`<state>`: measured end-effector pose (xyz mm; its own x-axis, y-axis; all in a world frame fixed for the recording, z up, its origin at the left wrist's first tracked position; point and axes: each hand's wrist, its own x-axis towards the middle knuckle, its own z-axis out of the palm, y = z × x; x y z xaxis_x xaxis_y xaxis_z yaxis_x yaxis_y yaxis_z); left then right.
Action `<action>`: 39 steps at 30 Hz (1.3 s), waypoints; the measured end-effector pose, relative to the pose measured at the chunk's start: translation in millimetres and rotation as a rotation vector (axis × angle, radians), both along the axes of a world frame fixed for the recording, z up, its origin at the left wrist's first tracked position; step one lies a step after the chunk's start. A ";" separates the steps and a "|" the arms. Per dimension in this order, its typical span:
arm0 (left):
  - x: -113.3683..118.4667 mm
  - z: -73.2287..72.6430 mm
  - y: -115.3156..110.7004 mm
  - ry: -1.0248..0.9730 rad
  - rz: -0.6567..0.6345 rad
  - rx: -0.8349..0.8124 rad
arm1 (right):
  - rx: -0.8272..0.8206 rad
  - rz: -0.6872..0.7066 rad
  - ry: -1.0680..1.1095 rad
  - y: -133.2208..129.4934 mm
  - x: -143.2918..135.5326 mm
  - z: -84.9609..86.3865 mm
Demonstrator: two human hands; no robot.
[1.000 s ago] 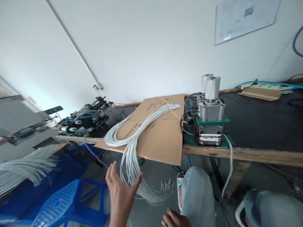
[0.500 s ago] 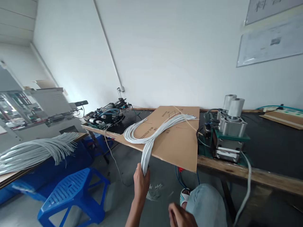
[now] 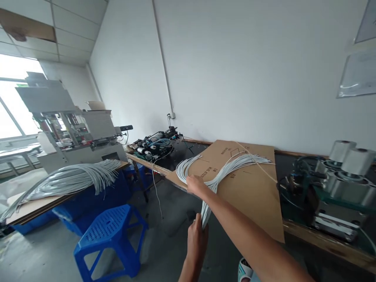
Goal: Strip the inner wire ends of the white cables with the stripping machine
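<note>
A bundle of thin white cables (image 3: 232,167) lies on a flat cardboard sheet (image 3: 252,196), with one part curving back in a loop at the left. Its gathered end hangs over the sheet's front edge, and my left hand (image 3: 197,232) is closed around that end below the edge. Reaching across from the right, my right hand (image 3: 196,185) is on the curved part of the bundle by the sheet's left front edge. Its fingers look curled around the cables, though they are partly hidden.
A blue plastic stool (image 3: 107,229) stands on the floor at the left. Behind it, a larger pile of white cables (image 3: 73,178) rests on another table. Black equipment (image 3: 154,145) sits on the bench's far left, and a machine with metal cylinders (image 3: 342,176) stands at the right.
My right hand has come up from low near my knee and across to the looped part of the cables. My left hand still holds the hanging end. The view has turned left.
</note>
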<state>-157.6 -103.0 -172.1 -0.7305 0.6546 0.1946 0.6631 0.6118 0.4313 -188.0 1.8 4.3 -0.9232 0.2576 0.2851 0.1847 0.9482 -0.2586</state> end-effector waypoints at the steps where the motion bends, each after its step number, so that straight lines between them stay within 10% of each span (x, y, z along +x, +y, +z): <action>1: -2.2 0.8 -0.3 0.004 -0.005 -0.024 | -0.061 -0.004 -0.030 2.7 -1.3 -0.5; 10: -37.5 36.2 -26.8 0.146 -0.075 -0.236 | -0.664 0.134 0.093 34.6 31.4 16.2; 22: -119.9 194.4 -63.4 0.608 -0.066 -0.430 | -1.183 0.544 0.689 12.7 75.8 130.5; 30: -143.6 250.0 -71.0 0.772 -0.041 -0.461 | -1.251 0.682 1.043 31.4 136.3 187.8; 35: -145.9 258.2 -71.3 0.756 -0.100 -0.448 | -1.275 0.721 1.091 21.1 205.3 177.5; 39: -125.8 215.9 -79.0 0.634 -0.142 -0.451 | -1.342 0.706 0.985 8.6 248.7 119.8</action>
